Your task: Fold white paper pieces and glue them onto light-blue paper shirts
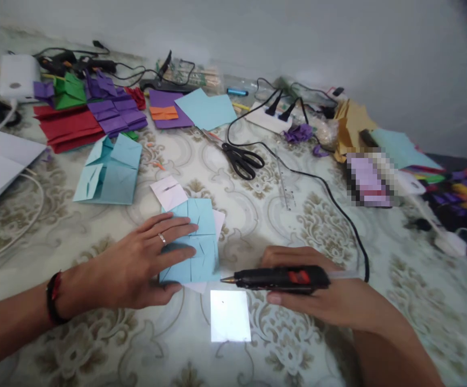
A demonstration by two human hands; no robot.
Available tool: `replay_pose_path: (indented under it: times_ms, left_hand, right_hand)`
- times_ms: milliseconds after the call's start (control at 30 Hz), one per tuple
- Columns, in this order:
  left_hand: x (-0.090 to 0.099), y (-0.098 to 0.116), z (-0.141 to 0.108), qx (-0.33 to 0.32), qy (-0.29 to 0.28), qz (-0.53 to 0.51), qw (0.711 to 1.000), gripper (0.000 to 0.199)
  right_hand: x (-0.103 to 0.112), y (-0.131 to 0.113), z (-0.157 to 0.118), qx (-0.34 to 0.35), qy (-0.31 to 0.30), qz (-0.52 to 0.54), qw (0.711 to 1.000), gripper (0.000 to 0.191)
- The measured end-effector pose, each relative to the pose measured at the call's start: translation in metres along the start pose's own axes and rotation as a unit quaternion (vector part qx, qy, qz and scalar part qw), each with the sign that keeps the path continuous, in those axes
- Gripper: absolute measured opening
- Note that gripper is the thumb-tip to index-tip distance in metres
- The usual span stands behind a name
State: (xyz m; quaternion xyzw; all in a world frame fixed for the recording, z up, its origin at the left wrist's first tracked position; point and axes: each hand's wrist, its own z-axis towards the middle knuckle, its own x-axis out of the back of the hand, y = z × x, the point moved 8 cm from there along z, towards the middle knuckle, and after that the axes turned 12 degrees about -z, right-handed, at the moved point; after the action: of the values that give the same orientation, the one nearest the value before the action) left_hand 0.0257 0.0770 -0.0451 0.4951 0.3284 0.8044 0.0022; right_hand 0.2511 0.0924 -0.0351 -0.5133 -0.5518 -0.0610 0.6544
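Note:
My left hand [144,260] lies with its fingers spread on a light blue folded paper [203,217] that has several slits or creases. Pale pink paper [220,221] shows from under its edges, and a small pale pink square [169,192] touches its upper left corner. In my right hand [318,301] is a black glue gun [282,279] with a red patch, its metal tip pointing left at the blue paper's lower right corner. Just below that tip, a bright white square [230,316] rests on the patterned cloth.
Black-handled scissors [243,160] lie beyond the papers, near a black cable [326,188] curving down the right. Another folded blue paper [112,172] stands at the left, before red papers [68,129]. A white power strip [269,117] sits at the back.

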Motion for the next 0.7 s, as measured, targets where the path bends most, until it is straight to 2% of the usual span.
replay_pose_path:
  times_ms: [33,133,233,333,433,700]
  left_hand:
    - [-0.001,-0.001,-0.001,0.002,0.002,0.002,1.0,0.045]
    - [-0.001,-0.002,-0.004,0.009,0.011,0.005,1.0,0.046]
    - [-0.002,-0.001,-0.006,0.011,0.011,0.009,1.0,0.048]
    - [-0.003,-0.001,-0.007,0.015,0.016,0.016,1.0,0.048]
    - [-0.004,-0.001,-0.007,0.019,0.023,0.017,0.999,0.046]
    - [-0.006,-0.002,-0.007,0.023,0.026,0.004,0.999,0.044]
  right_hand:
    - [0.003,-0.001,-0.002,-0.016,-0.011,-0.007,1.0,0.029]
    - [0.019,-0.016,-0.004,-0.038,0.014,-0.03,0.999,0.029]
    - [0.019,-0.03,0.005,-0.056,0.009,-0.065,0.996,0.026]
    - [0.016,-0.04,0.021,-0.033,0.067,-0.079,0.994,0.023]
    - [0.009,-0.036,0.033,-0.023,0.112,-0.079,0.99,0.02]
    - [-0.008,-0.023,0.037,-0.014,0.109,-0.058,0.992,0.027]
